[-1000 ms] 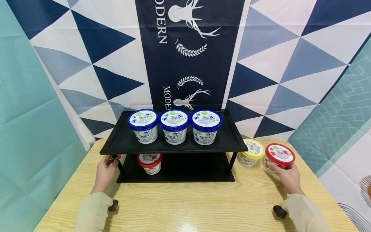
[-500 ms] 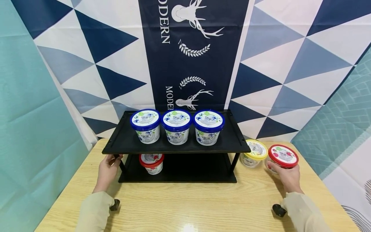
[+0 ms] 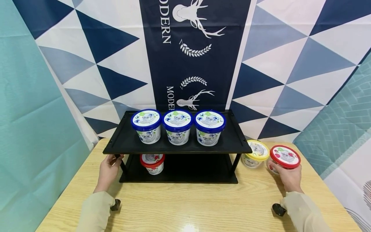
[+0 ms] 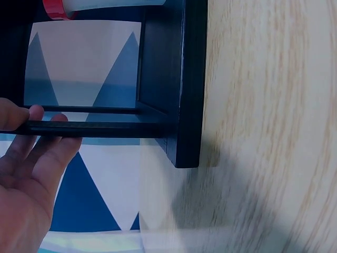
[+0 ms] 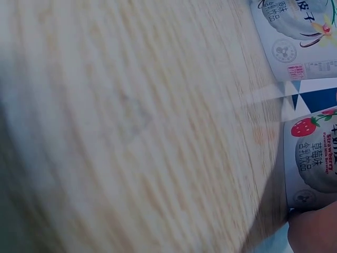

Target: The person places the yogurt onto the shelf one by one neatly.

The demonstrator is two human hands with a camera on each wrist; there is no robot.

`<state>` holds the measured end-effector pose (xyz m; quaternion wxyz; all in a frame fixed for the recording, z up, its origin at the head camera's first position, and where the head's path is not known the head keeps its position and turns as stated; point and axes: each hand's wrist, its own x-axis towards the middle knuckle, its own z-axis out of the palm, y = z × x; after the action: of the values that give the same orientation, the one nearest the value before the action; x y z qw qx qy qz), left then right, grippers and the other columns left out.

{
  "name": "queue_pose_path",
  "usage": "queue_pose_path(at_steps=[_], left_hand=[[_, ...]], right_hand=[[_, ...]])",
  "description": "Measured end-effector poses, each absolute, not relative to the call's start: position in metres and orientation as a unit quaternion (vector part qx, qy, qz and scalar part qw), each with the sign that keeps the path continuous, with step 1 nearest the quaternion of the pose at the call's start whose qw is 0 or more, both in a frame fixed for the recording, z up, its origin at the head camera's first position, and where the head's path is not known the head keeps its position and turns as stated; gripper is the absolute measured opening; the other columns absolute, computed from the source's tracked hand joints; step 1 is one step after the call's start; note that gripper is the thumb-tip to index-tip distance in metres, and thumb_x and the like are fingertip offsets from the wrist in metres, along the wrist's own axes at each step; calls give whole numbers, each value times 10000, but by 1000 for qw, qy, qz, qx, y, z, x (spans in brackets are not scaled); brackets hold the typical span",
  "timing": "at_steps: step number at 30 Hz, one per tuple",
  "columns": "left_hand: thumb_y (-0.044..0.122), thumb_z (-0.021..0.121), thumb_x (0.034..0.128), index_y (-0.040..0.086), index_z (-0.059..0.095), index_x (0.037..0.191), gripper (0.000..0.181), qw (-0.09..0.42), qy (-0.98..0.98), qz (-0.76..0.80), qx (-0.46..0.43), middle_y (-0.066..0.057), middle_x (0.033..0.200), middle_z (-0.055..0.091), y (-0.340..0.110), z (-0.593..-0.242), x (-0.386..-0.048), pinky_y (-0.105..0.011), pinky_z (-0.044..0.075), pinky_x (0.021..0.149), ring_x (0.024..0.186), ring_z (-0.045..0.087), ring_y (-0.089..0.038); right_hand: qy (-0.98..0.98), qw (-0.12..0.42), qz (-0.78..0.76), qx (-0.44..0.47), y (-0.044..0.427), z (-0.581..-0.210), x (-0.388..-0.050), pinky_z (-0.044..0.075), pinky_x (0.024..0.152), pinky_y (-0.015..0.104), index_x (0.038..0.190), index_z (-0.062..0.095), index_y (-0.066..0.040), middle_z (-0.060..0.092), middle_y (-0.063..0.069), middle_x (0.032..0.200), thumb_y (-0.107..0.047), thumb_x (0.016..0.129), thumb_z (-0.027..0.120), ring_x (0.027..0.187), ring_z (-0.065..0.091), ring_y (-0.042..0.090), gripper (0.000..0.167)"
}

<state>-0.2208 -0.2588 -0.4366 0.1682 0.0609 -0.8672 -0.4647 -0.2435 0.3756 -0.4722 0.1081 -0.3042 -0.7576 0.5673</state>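
At the right of the head view, the right hand grips the strawberry tub, its thumb on the near left of the wall below the red lid; the far fingers are hidden behind the tub, so how far they wrap cannot be told. The tub sits on the right part of the bench, upright or nearly so, though whether its base fully touches the wood is hard to make out. Just to its left in the frame stands the yellow-lidded tub; the right wrist view shows a gap between the two walls. At the left of the head view, the left hand pinches the front left post of the black rack, thumb on one side and fingertips on the other. Three blue-lidded tubs stand in a row on the upper shelf, and another red-lidded tub is at the left of the lower one. The strawberry tub should be light to moderate in weight if full, its thin smooth wall slightly springy and perhaps slippery, denting under a hard squeeze. The best hold is probably round the wall just beneath the rim, where the overhanging lid would check a slip; lifting by the lid alone could pop it off.
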Motion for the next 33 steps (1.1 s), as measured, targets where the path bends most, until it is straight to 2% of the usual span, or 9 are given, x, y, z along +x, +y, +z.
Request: queue_pose_path(at_steps=[5, 11, 18, 19, 22, 25, 27, 29, 33], left_hand=[[143, 458, 980, 83, 565, 1150, 209, 165, -864, -472, 62, -146, 1167, 609, -258, -436, -220, -46, 398, 818, 1127, 564, -267], [148, 452, 982, 94, 556, 1202, 249, 159, -864, -474, 63, -158, 1179, 603, -259, -435, -220, -88, 416, 848, 1149, 558, -280], [133, 456, 978, 74, 559, 1175, 230, 162, -861, -478, 66, -172, 1169, 605, -259, -436, -222, -18, 378, 793, 1143, 562, -292], [129, 461, 975, 72, 564, 1168, 225, 165, -862, -476, 66, -169, 1162, 610, -259, -436, -222, -13, 378, 792, 1111, 584, -229], [122, 466, 972, 72, 571, 1153, 216, 169, -864, -469, 67, -160, 1150, 615, -258, -436, -223, -117, 455, 863, 1051, 592, -116], [110, 471, 967, 67, 577, 1131, 200, 175, -865, -465, 68, -150, 1130, 626, -257, -436, -224, -253, 479, 930, 939, 523, 70], [113, 472, 967, 71, 576, 1130, 198, 174, -865, -466, 68, -146, 1128, 630, -257, -436, -224, -319, 471, 950, 919, 487, 105], [114, 473, 968, 75, 576, 1133, 198, 174, -865, -466, 68, -145, 1127, 629, -257, -436, -224, -297, 469, 944, 918, 480, 103], [120, 474, 969, 87, 578, 1136, 200, 174, -864, -467, 71, -139, 1127, 628, -257, -435, -223, -103, 440, 857, 934, 490, 73]], right_hand=[[-758, 112, 564, -307, 375, -473, -243, 164, 1169, 508, 1492, -105, -173, 30, 135, 1575, -492, 769, 707, 1437, 83, 347, 1133], [-752, 111, 569, -313, 375, -473, -244, 169, 1169, 498, 1488, -113, -194, 22, 125, 1577, -493, 774, 698, 1441, 71, 340, 1122], [-755, 107, 565, -315, 376, -474, -247, 178, 1167, 497, 1490, -102, -185, 34, 129, 1575, -472, 788, 695, 1441, 77, 340, 1099], [-755, 107, 565, -315, 376, -474, -246, 181, 1167, 495, 1491, -96, -182, 40, 129, 1575, -477, 783, 698, 1440, 81, 339, 1104], [-755, 106, 564, -316, 376, -473, -244, 187, 1166, 494, 1493, -88, -173, 48, 131, 1575, -497, 769, 701, 1439, 87, 341, 1118], [-755, 105, 565, -316, 376, -472, -242, 191, 1165, 493, 1495, -84, -176, 51, 126, 1576, -514, 759, 701, 1439, 89, 340, 1127], [-756, 104, 564, -315, 376, -472, -241, 190, 1163, 501, 1496, -86, -180, 50, 126, 1577, -513, 765, 696, 1439, 87, 343, 1120], [-755, 104, 565, -316, 377, -472, -241, 193, 1164, 497, 1497, -82, -196, 53, 117, 1578, -504, 768, 699, 1439, 91, 337, 1112], [-755, 107, 566, -314, 378, -472, -238, 200, 1164, 494, 1499, -71, -210, 61, 110, 1578, -488, 768, 710, 1438, 100, 333, 1104]])
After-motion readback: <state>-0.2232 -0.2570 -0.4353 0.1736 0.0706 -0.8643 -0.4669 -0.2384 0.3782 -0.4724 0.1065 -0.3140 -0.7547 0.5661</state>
